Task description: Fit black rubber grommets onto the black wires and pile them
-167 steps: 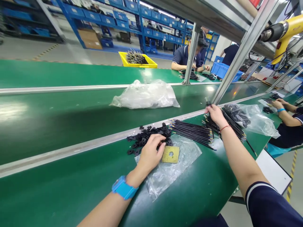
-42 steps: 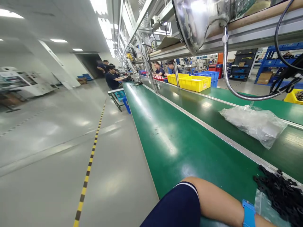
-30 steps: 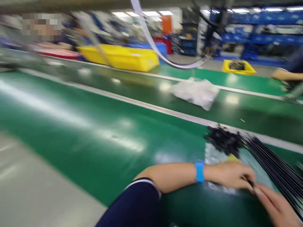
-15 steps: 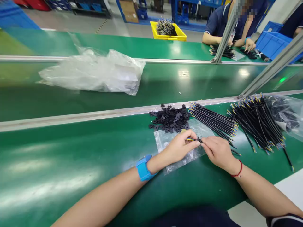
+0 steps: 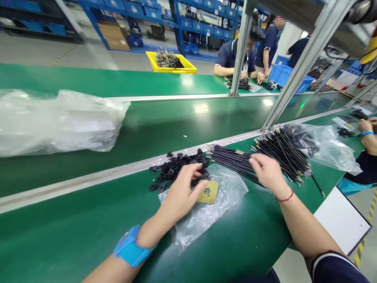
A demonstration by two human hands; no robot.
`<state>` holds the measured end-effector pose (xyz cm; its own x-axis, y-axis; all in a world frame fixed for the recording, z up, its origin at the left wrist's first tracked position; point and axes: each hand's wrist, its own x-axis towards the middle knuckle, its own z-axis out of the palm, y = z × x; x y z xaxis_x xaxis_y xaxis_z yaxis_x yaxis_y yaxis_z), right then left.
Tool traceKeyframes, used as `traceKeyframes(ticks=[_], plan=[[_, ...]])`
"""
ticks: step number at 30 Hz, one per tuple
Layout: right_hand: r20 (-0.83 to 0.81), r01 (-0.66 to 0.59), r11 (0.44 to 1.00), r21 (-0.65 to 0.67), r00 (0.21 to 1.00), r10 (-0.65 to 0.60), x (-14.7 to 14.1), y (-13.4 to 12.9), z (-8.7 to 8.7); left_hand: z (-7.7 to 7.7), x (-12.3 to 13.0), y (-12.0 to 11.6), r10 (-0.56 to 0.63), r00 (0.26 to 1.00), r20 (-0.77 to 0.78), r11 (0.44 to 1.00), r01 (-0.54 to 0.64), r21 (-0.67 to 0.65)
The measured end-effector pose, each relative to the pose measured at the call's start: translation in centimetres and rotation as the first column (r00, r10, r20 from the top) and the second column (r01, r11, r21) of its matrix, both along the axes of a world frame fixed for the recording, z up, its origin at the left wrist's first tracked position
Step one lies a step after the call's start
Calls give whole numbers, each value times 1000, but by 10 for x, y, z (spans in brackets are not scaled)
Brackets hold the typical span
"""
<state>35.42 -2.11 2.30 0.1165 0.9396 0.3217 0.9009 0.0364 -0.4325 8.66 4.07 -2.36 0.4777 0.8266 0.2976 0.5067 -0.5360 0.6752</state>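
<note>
My left hand (image 5: 184,190) has its fingers apart at the near edge of a pile of small black parts (image 5: 171,169), with nothing seen held. Beside its thumb a yellow square piece with a round hole (image 5: 212,192) lies on a clear plastic bag (image 5: 200,228). My right hand (image 5: 268,173) is closed at the right end of a row of black cables (image 5: 232,159) with coloured wire ends. Its thumb and fingertips pinch a dark piece over the cables, too small to make out. A larger cable bundle (image 5: 282,153) lies just beyond that hand.
A metal rail (image 5: 118,175) runs behind the piles, with a slanted post (image 5: 303,70) rising from it. A large plastic bag (image 5: 64,122) lies at the left. Across the tables are a yellow bin (image 5: 188,69), a blue crate (image 5: 290,78) and other people; another person's hands show at far right.
The view has turned to the right. My hands have moved apart: the left has opened over the black parts, the right has gone to the cables. The yellow piece is now uncovered.
</note>
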Motion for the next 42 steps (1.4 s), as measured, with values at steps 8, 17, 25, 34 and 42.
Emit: traceKeyframes(ticks=[8, 17, 25, 34, 42], plan=[[142, 394, 876, 279, 885, -443, 116, 30, 11, -15, -26, 42, 322, 796, -513, 913, -117, 392], [296, -35, 999, 32, 955, 24, 16, 39, -10, -16, -22, 38, 256, 836, -485, 948, -117, 297], [386, -138, 946, -293, 888, 249, -52, 70, -42, -14, -20, 34, 248, 939, -239, 956, -198, 217], [238, -257, 910, -326, 909, 342, -35, 55, -24, -21, -8, 29, 61, 946, 318, 982, 1, -189], [254, -386, 814, -434, 815, 521, -48, 1, -28, -11, 5, 18, 83, 848, 523, 890, 173, -422]])
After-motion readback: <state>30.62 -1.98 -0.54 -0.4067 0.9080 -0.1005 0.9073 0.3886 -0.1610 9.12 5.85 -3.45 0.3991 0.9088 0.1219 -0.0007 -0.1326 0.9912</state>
